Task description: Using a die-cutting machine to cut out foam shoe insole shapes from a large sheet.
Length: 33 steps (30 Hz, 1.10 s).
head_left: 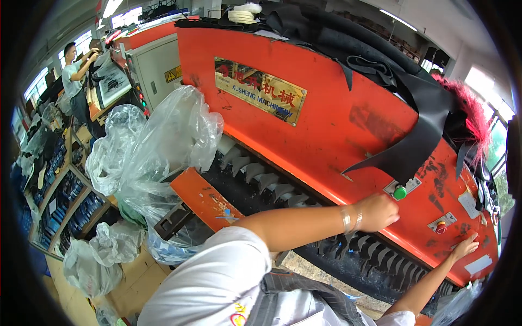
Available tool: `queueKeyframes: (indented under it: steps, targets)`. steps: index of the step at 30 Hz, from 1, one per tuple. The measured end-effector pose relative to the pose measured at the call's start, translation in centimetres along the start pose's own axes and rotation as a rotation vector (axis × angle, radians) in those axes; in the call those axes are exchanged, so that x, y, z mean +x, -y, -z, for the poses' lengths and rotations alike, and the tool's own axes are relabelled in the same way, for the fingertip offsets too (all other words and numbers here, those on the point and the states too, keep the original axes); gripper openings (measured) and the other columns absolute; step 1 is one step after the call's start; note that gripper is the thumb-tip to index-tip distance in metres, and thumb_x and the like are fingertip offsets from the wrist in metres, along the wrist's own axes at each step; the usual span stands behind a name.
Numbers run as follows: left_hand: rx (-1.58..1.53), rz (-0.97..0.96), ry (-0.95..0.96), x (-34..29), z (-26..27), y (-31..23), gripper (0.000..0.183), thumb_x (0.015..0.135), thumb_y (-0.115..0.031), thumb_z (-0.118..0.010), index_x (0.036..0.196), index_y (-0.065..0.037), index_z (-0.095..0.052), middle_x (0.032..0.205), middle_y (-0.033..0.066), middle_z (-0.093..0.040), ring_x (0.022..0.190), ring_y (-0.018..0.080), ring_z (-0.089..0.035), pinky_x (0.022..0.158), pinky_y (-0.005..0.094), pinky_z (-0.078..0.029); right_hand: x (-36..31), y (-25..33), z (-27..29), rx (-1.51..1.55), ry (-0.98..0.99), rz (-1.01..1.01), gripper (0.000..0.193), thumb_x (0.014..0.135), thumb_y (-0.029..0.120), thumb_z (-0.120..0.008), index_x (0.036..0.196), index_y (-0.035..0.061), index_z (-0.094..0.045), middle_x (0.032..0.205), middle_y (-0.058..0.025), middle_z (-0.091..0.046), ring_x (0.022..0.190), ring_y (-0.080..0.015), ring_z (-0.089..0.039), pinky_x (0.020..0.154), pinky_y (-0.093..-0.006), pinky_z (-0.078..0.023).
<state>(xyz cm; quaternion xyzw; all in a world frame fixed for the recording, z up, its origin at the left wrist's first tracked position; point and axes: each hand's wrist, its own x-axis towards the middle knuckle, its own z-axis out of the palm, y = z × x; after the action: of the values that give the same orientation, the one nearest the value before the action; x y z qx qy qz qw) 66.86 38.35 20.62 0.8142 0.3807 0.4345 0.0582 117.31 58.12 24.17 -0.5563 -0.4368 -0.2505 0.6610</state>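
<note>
My left hand (378, 212) is curled into a fist in front of the red machine's panel (321, 103), below a green push button (399, 192). Whatever its fingers may hold is hidden. Lower right, my right hand (465, 248) has its fingers stretched out at the panel, beside a red stop button (441, 227). Along the machine's lower edge runs a row of dark curved pieces (380, 261), partly covered by my left forearm. A black sheet of material (418, 130) hangs over the panel from the top, its end near the green button.
Clear plastic bags (157, 136) bulge at the machine's left end, beside an orange metal plate (206, 198). More bags (92, 266) lie on the floor. Shelves (70, 204) with dark pieces stand at left. Another person (76, 81) works farther back. Pink fluffy material (465, 108) hangs at right.
</note>
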Motion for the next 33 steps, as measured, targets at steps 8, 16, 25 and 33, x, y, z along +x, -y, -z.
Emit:
queueKeyframes:
  steps: [8,16,25,33]
  targets:
    - [-0.085,0.632,0.325,-21.4,1.3,-1.2,0.034,0.095,-0.037,-0.051,0.088,-0.009,-0.069,0.087,0.0139,-0.068,0.086,0.0347,-0.065,0.076,0.0445,-0.051,-1.8,1.0,-0.1,-0.009,0.092,-0.019,0.096,0.093,0.068,-0.038,0.144,-0.0123,-0.027,0.152,-0.0290,-0.025,0.144,-0.0367,-0.021,0.118,-0.0421,-0.016]
    - [0.257,0.768,0.151,-29.6,5.1,-3.4,0.028,0.091,-0.033,-0.057,0.083,-0.010,-0.071,0.086,0.0082,-0.067,0.088,0.0288,-0.063,0.080,0.0417,-0.049,-3.3,0.2,1.1,-0.065,0.060,0.008,0.089,0.092,0.065,-0.044,0.141,-0.0093,-0.036,0.148,-0.0284,-0.034,0.140,-0.0383,-0.029,0.115,-0.0432,-0.023]
    - [0.452,0.684,-0.020,-31.2,4.2,-4.0,0.027,0.088,-0.028,-0.059,0.073,-0.007,-0.066,0.079,0.0070,-0.061,0.088,0.0272,-0.059,0.083,0.0403,-0.046,-22.8,24.1,11.8,0.501,0.550,0.307,0.036,0.090,0.008,-0.065,0.124,0.0003,-0.056,0.122,-0.0132,-0.057,0.114,-0.0264,-0.052,0.100,-0.0366,-0.039]
    - [0.461,0.609,-0.077,-33.6,3.0,-2.9,0.026,0.087,-0.029,-0.059,0.072,-0.009,-0.067,0.081,0.0068,-0.063,0.088,0.0257,-0.060,0.082,0.0396,-0.047,-39.1,34.9,22.2,0.558,1.594,0.690,0.058,0.062,0.040,-0.086,0.101,0.0020,-0.067,0.098,-0.0159,-0.066,0.095,-0.0349,-0.060,0.085,-0.0432,-0.048]
